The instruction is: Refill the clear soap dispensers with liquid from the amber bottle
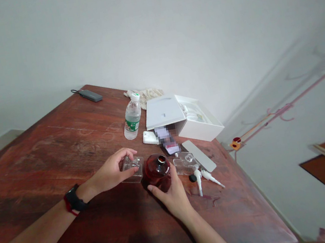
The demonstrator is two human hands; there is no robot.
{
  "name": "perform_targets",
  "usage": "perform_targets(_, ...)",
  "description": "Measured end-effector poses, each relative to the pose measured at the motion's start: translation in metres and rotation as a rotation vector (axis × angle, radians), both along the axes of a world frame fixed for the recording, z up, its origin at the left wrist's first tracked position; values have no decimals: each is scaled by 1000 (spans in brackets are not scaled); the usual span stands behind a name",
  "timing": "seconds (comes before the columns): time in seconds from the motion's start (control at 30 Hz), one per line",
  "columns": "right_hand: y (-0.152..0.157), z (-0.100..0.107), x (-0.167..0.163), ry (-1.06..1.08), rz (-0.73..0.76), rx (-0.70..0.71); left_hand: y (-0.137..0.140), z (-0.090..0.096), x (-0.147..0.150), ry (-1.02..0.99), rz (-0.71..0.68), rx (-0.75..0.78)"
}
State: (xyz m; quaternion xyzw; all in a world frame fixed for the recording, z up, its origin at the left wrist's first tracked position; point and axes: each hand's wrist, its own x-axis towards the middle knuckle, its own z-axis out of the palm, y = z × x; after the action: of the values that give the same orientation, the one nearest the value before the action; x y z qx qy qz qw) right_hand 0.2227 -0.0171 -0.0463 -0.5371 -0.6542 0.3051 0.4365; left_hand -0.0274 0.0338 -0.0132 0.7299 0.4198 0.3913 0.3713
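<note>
A dark amber bottle point(155, 171) with a narrow open neck stands upright on the table. My right hand point(176, 196) is wrapped round its right and near sides, thumb in front. Just left of the bottle lies a small clear plastic tray point(135, 178). Over this tray is my left hand point(115, 171), its thumb and fingers spread around a small clear raised part; whether they touch it, I cannot tell. To the bottle's right are another clear tray point(181, 166), two white pump or dropper tops point(199, 182) and a black cap point(193, 178).
A water bottle point(132, 118) stands behind my hands. Beyond are a white case point(150, 138), a phone point(172, 148), a white open box point(205, 130) and a crumpled cloth point(148, 94). A flat grey-white plate point(199, 155) lies at right, a dark device point(91, 95) at the far left.
</note>
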Motion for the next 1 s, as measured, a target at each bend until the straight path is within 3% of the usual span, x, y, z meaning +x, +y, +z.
perform_targets(1.0,-1,-1,0,-7,-4,51,0,5,-3,-59,-178,12)
